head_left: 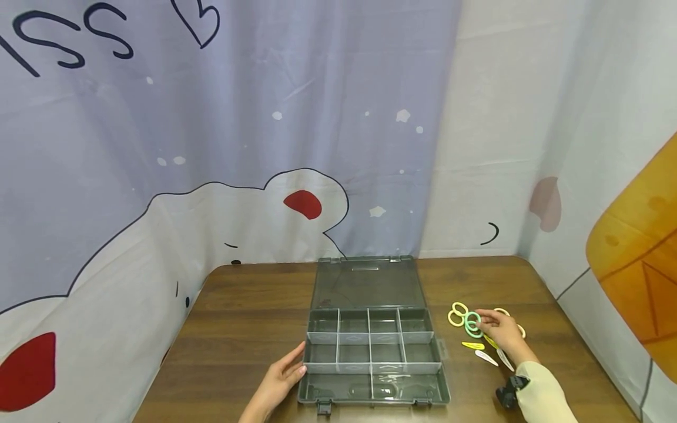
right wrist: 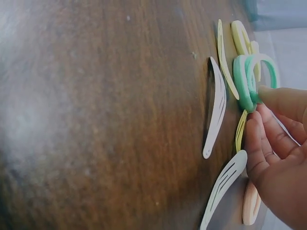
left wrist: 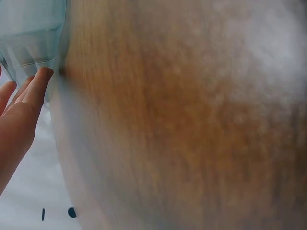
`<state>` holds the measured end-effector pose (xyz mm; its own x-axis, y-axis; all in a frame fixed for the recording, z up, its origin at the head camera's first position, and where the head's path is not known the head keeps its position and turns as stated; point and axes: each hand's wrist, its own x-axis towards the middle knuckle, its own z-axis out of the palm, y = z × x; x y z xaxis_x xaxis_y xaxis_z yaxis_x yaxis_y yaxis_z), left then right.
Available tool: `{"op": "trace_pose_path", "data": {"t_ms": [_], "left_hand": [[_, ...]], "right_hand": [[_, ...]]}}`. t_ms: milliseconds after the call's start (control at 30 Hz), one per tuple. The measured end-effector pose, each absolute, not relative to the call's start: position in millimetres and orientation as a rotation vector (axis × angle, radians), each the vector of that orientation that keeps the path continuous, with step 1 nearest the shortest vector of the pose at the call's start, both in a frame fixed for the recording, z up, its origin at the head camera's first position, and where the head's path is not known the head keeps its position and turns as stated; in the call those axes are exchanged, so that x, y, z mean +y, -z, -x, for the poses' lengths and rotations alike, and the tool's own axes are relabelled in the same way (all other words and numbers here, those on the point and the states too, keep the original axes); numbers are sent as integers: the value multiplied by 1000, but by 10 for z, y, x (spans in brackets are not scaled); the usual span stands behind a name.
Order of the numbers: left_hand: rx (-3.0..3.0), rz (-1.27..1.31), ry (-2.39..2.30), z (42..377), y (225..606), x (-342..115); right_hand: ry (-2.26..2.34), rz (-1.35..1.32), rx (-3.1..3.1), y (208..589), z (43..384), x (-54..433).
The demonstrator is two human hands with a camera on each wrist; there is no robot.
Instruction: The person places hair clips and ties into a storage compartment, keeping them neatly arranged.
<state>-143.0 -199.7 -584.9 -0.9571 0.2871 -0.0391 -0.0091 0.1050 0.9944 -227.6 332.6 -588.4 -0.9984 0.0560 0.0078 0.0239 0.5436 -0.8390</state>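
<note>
My right hand (head_left: 503, 336) is over the right part of the table, where its thumb and fingertips pinch a green hair tie (right wrist: 274, 72). Another green hair tie (right wrist: 238, 81) sits right against it. Around the hand lie yellow snap clips (head_left: 472, 345), white snap clips (head_left: 486, 358) and pale yellow hair ties (head_left: 456, 322). A peach hair tie (right wrist: 250, 206) shows below the fingers in the right wrist view. At the left wall of a grey see-through compartment box (head_left: 330, 385), my left hand (head_left: 280, 377) touches the side with extended fingers.
The box's lid (head_left: 367, 288) is laid back toward the curtain (head_left: 254, 147), and dividers (head_left: 370, 338) split its inside into several compartments. Under everything is a brown wooden table (head_left: 238, 317). A black strap mount (head_left: 510, 392) is on the right wrist.
</note>
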Motion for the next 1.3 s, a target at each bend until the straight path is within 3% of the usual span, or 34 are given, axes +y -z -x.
{"op": "trace_pose_path", "data": {"t_ms": [300,867,1300], "left_hand": [[2138,-280,-1953,1435,5859,-2004],[2164,-290,-1939,1445,5853,-2005],[2174,-291,-1923,1443,5838,-2007]], "right_hand": [[-1441,109,-2692,5881,2263,3350],[-1808,145,-2429,5704,2246,3286],[-1868,95,-2367,5406,2338,2990]]}}
